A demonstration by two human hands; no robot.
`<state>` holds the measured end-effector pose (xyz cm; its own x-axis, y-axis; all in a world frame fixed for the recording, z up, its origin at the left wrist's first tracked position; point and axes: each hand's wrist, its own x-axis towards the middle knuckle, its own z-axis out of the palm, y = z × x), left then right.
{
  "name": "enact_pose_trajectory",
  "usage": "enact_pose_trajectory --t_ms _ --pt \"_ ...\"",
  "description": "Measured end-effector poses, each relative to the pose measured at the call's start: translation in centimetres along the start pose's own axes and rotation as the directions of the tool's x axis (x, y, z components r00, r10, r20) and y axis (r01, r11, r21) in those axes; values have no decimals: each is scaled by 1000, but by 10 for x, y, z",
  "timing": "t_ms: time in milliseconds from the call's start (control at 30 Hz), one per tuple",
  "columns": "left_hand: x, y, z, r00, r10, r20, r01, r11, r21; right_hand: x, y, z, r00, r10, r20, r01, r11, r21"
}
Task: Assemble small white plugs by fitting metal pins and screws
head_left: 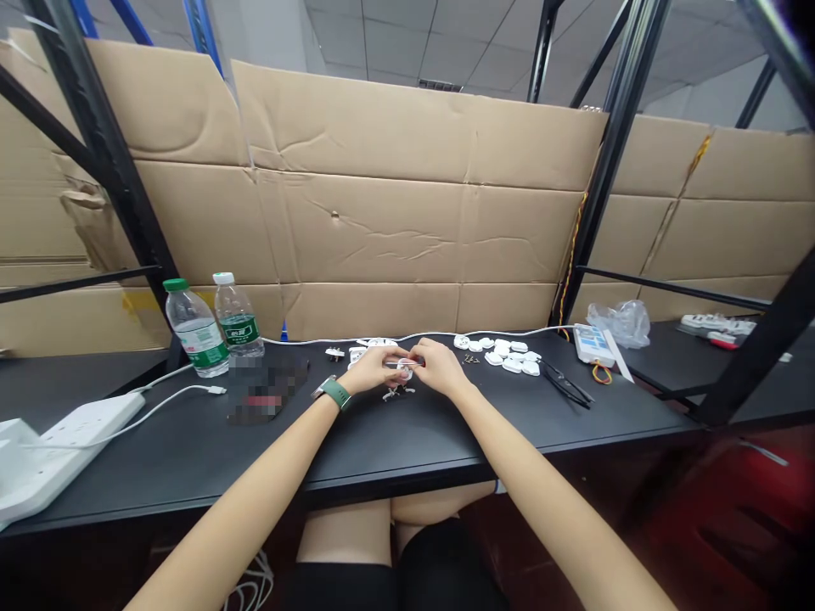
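Both my hands meet over the middle of the black table (395, 441). My left hand (373, 367), with a green watch on its wrist, and my right hand (438, 365) have their fingers closed together on a small white plastic part (405, 367). Small metal pieces (396, 393) lie on the table just below it. A group of several white plastic shells (506, 355) lies to the right of my right hand. More white parts (375, 344) sit just behind my left hand.
Two water bottles (213, 327) stand at the left, with a white power strip (60, 445) and cable (184, 392) near the left edge. Black pliers (566, 386), a white strip (592, 344) and a plastic bag (621, 322) lie right. Cardboard walls the back.
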<state>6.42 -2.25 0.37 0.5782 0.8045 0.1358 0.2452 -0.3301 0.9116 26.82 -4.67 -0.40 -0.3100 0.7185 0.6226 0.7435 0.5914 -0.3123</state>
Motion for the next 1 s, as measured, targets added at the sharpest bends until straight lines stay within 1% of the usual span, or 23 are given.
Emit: enact_pose_trajectory --t_ms 133,233,300,333,367,433,467,500,567,600,633,667,733,800,867,1000 --pt "1 -2 -1 1000 -23 -12 23 1000 -20 3 6 4 999 -13 41 8 993 121" --pt "2 -2 -1 998 -42 -47 39 997 -69 5 10 8 998 40 56 -54 959 277" --pt "2 -2 -1 996 -46 -81 38 995 -95 7 10 9 991 110 71 -130 889 439" --pt "3 -3 -2 994 -47 -101 37 995 -97 7 10 8 986 142 84 -165 829 534" --pt "3 -3 -2 991 -47 -123 36 995 -92 8 9 6 980 168 105 -196 752 629" --pt "4 -5 -5 983 -42 -178 30 997 -65 7 5 -2 968 198 155 -241 553 798" --pt "5 -7 -6 979 -39 -202 29 998 -50 7 2 -7 959 195 204 -270 430 861" --pt "5 -8 -8 975 -35 -220 27 999 -38 6 -1 -13 953 161 257 -295 289 911" --pt "6 -9 -10 970 -32 -240 26 999 -28 4 -7 -24 946 84 312 -316 37 948" --pt "6 -9 -11 969 -31 -245 25 999 -26 2 -9 -29 943 42 330 -327 -60 943" --pt "5 -8 -11 968 -30 -249 24 999 -25 1 -11 -33 942 9 336 -332 -134 934" --pt "5 -8 -12 967 -26 -253 21 1000 -23 1 -13 -37 941 -15 339 -336 -189 923" --pt "4 -6 -11 967 -10 -255 8 1000 -12 0 -15 -41 942 -29 335 -331 -255 909" --pt "4 -4 -10 969 16 -247 -15 1000 7 0 -15 -42 944 -19 328 -320 -283 904" --pt "4 -3 -9 971 35 -235 -30 999 25 0 -15 -43 945 -2 328 -315 -287 905" --pt "2 1 -7 977 37 -208 -36 999 7 1 -14 -40 940 40 338 -318 -248 915"
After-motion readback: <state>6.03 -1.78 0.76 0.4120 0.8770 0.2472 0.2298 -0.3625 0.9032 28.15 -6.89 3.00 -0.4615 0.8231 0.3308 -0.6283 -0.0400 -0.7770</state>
